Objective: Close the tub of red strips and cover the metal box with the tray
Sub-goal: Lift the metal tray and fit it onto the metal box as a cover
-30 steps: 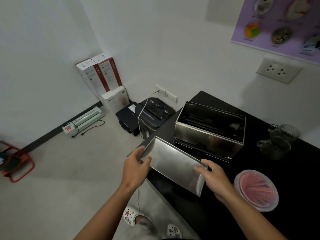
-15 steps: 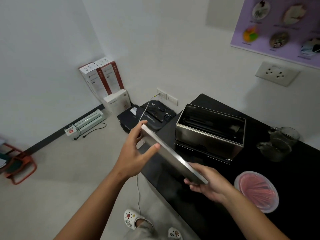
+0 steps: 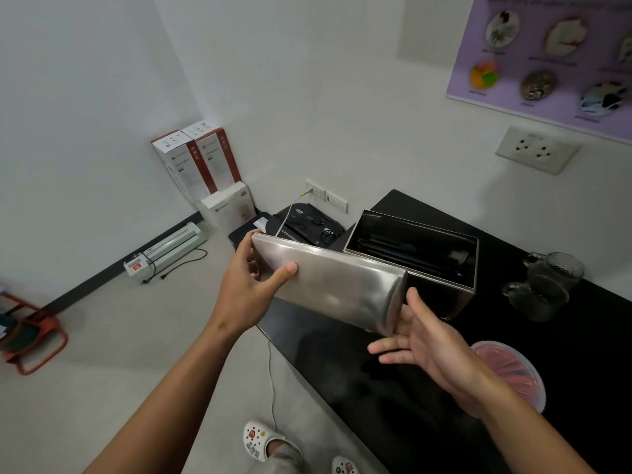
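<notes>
My left hand grips the left end of a shiny metal tray, which is held in the air with its flat underside facing me. My right hand is spread open under the tray's right end, fingers apart, touching or just below its edge. Behind the tray the open metal box stands on the black counter, its dark inside showing. The round tub of red strips sits at the right with a clear lid on it, partly hidden by my right forearm.
Two glass cups stand right of the box. On the floor to the left are a black machine, cardboard boxes, a white laminator and an orange rack. A cable hangs by the counter edge.
The tray has been lifted off the counter and flipped over so its underside faces me. My right hand has loosened from its end and opened beneath it.
</notes>
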Available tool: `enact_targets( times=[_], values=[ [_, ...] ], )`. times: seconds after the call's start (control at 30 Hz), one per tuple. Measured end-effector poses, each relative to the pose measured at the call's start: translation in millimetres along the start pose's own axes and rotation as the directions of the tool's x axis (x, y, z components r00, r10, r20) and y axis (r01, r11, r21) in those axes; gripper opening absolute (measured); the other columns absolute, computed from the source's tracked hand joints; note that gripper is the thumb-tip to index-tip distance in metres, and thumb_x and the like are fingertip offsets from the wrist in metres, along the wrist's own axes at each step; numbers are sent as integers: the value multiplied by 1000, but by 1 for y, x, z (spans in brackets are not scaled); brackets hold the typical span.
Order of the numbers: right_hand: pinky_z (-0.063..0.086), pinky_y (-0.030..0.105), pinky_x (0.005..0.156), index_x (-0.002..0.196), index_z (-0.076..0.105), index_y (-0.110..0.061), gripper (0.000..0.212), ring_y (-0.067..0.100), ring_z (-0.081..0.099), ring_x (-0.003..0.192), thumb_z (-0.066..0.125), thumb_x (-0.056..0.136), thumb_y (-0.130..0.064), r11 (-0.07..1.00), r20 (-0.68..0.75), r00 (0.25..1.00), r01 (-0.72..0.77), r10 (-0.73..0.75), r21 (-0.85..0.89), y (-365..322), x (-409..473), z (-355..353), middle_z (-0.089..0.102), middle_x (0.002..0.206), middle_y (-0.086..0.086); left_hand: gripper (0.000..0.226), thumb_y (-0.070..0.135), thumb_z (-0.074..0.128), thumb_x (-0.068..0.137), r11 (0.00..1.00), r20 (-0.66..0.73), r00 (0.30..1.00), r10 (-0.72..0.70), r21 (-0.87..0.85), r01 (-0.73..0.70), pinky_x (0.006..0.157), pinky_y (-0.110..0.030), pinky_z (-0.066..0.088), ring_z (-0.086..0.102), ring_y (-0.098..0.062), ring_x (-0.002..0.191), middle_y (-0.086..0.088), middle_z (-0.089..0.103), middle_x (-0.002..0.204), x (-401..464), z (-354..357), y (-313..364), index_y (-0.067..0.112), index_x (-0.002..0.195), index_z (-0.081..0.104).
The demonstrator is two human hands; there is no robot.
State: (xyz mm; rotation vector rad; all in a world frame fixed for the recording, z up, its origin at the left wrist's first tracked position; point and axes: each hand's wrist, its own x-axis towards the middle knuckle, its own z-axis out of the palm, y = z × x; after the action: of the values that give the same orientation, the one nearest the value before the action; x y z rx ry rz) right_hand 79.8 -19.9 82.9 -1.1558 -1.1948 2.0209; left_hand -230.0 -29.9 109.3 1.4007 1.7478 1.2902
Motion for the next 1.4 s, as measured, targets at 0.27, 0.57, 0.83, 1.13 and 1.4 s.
enact_targets(
  times=[0.27,0.57,0.83,1.13,1.4],
  values=[
    [65,36,78,126,63,-26,24,25,81,81,64,103,-22,928,-197,938,218,-284,-301,-8,-4,-10,81,104,11,73,36,82,87,998,137,989,52,-30,-48,85,-25,62,68,5,112,36,66,124,7,11,13,44,151,47],
    [62,30,65,125,41,-73,56,21,80,75,65,104,-27,864,-324,826,334,-460,-376,-19,1,-35,81,105,-5,79,15,80,93,995,219,973,78,-80,-62,78,-20,62,77,-11,106,13,71,134,23,35,13,43,156,41],
    [56,20,56,156,39,-37,62,10,75,72,65,104,-15,819,-457,700,345,-550,-458,-39,13,-51,73,116,-13,62,29,81,86,991,216,971,106,-99,-86,82,-46,68,80,-35,95,6,80,109,57,61,36,73,122,56],
    [55,34,108,163,37,-18,65,11,68,126,62,105,-8,862,-516,709,273,-481,-427,-71,31,-84,66,142,-9,55,29,79,92,997,305,949,79,-38,-71,87,-37,66,80,-10,86,19,80,100,106,94,55,78,106,59],
    [42,7,96,159,43,-38,63,-32,57,103,66,103,-21,877,-525,764,107,-374,-469,-75,46,-104,61,113,-50,32,32,79,93,996,396,916,-64,77,36,86,-37,64,80,-13,79,5,82,86,140,121,45,34,124,70]
  ],
)
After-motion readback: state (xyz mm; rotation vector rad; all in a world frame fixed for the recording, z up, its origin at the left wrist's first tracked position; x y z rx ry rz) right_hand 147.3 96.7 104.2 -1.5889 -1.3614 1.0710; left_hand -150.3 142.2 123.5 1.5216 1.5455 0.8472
